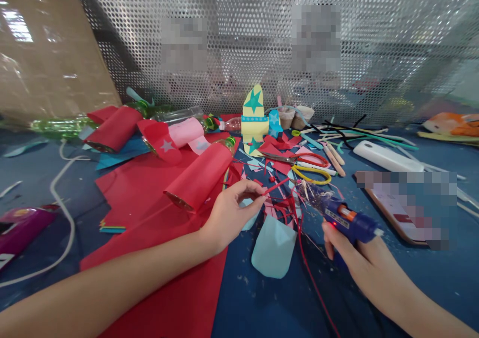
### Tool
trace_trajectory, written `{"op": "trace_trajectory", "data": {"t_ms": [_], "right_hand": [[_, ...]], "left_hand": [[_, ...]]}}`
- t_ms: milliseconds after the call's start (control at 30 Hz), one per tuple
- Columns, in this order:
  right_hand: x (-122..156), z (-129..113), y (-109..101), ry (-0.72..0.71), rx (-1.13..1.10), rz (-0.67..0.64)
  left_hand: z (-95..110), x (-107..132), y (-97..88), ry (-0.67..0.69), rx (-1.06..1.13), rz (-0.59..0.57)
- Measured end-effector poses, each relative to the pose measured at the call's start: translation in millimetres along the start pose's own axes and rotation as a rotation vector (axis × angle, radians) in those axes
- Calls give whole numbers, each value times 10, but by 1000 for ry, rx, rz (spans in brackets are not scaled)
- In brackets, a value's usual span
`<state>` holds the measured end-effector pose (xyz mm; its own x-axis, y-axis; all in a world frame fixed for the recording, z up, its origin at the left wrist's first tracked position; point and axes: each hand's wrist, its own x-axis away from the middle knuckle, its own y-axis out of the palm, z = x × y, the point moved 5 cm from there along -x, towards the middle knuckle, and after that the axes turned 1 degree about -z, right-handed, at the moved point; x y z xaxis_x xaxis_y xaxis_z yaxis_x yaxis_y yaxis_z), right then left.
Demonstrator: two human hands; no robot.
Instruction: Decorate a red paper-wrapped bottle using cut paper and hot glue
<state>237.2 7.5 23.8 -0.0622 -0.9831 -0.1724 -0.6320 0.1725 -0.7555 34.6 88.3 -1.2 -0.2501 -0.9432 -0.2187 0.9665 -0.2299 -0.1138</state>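
Observation:
My left hand [234, 208] pinches a thin red paper strip [277, 185] between thumb and fingers, holding it out toward the nozzle of a blue hot glue gun [339, 213]. My right hand [355, 258] is wrapped round the gun's grip, a finger at the trigger, a red light glowing on its body. The nozzle sits just right of the strip's far end. Below the strip lies a pale blue paper piece [273, 248], and more red strips [299, 228] curl down over the blue table [262, 303].
A bottle wrapped in red paper [200, 178] lies left of my hand on red sheets [149, 193]. Other wrapped bottles [116, 126], a yellow paper rocket with green stars [254, 121], scissors [310, 166], sticks, a white cable [62, 203] and a phone [396, 203] surround them. Perforated metal screen behind.

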Motion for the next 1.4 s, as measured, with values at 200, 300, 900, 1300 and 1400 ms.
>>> {"op": "trace_trajectory", "data": {"t_ms": [200,300,900,1300,1400], "right_hand": [[22,22,34,-2,-44,-23],[15,-4,20,-25,-25,-16],[6,43,-26,-413,828,171],[-2,220,-56,-345,950,72],[-31,271,-70,-331,912,26]], "left_hand": [[-4,12,7,1,-14,0],[-4,9,7,2,-13,-1],[14,-30,-29,-39,8,12],[-6,-42,-46,-49,-21,4],[-11,-49,-49,-55,-22,3]]}}
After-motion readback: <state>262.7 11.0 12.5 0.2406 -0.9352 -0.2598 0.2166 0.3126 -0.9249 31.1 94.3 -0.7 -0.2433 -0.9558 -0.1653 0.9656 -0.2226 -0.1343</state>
